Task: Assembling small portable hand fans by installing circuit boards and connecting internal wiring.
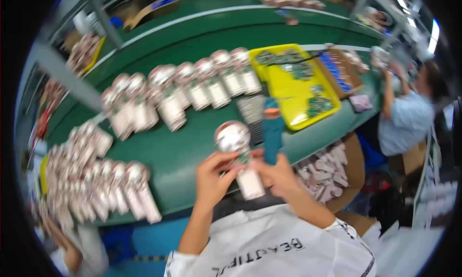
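A pinkish-white handheld device body with a round silvery head and a small green circuit board is between my hands, over the near table edge. My left hand pinches it at the board, thumb and fingers together. My right hand grips its other side, fingers closed near the board. A teal tool with an orange part, looking like an electric screwdriver, stretches away from my right hand; blur hides whether the hand touches it. The finer parts under my fingertips cannot be made out.
Rows of similar device bodies line the green table, with more piled left. A yellow tray holds circuit boards. A cardboard box of pale parts stands right, below the table. Co-workers sit at right and lower left.
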Motion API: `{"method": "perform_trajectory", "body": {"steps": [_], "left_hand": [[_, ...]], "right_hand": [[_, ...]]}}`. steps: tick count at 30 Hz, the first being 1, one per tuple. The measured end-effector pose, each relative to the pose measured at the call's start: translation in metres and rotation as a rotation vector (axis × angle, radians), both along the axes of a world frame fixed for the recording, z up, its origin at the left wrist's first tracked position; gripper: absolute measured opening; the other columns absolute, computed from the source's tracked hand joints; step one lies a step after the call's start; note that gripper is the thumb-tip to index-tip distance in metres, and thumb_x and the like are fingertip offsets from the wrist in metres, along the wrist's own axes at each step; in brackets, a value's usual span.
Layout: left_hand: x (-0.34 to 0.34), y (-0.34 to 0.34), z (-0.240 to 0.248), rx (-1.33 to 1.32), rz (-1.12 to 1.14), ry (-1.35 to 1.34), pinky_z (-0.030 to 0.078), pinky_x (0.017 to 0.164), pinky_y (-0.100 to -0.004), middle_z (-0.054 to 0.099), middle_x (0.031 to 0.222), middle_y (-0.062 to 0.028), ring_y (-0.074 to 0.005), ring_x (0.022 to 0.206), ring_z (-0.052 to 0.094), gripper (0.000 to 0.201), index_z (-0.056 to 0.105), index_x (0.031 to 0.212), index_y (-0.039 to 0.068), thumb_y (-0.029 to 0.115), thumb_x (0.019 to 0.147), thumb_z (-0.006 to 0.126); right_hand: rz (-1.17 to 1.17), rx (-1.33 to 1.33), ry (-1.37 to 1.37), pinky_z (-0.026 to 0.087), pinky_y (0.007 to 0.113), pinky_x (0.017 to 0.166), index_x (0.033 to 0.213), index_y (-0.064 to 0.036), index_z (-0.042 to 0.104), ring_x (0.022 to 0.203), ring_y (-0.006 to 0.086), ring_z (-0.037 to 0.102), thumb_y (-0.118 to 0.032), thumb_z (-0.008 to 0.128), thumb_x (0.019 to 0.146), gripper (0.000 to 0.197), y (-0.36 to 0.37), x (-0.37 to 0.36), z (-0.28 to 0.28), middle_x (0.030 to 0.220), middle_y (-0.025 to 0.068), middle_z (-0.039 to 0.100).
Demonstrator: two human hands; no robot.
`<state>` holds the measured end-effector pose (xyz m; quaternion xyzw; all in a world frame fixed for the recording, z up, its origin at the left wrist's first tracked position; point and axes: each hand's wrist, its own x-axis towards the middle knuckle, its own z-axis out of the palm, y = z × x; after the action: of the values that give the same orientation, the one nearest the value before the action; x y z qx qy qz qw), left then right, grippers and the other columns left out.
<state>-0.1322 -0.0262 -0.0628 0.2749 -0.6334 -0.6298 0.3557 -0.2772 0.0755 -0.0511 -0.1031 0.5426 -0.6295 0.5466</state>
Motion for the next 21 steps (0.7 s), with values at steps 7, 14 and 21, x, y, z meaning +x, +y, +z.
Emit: {"method": "perform_trajectory", "body": {"steps": [7,14,21], "left_hand": [[-0.015,-0.070,0.007,-0.075,-0.028,-0.090,0.052,0.078,-0.0246,0.070,0.099,-0.0050,-0.0102,0.090,0.063,0.029,0.071,0.105,0.001,0.001,0.077,0.076],[-0.031,-0.217,0.031,-0.429,0.295,-0.365,0.053,0.066,-0.0296,0.071,0.081,-0.0082,-0.0168,0.071,0.068,0.029,0.074,0.102,0.009,0.011,0.073,0.076],[-0.039,-0.252,0.010,-0.771,0.273,-0.589,0.053,0.074,-0.0329,0.071,0.087,-0.0113,-0.0200,0.078,0.067,0.033,0.072,0.104,0.005,0.015,0.073,0.078]], "right_hand": [[-0.050,-0.106,0.070,0.026,0.022,0.035,0.109,-0.0005,0.055,0.041,0.0043,0.038,-0.008,0.068,0.089,0.025,-0.017,-0.004,-0.011,0.081,0.0073,0.064],[-0.013,-0.177,0.109,0.027,0.021,0.035,0.108,-0.0004,0.053,0.040,0.0044,0.038,-0.012,0.066,0.091,0.024,-0.016,-0.007,-0.029,0.088,0.0148,0.067],[-0.041,-0.176,0.070,0.027,0.021,0.035,0.109,-0.0022,0.054,0.041,0.0048,0.039,-0.015,0.064,0.093,0.023,-0.012,-0.016,-0.031,0.082,0.0118,0.064]]}}
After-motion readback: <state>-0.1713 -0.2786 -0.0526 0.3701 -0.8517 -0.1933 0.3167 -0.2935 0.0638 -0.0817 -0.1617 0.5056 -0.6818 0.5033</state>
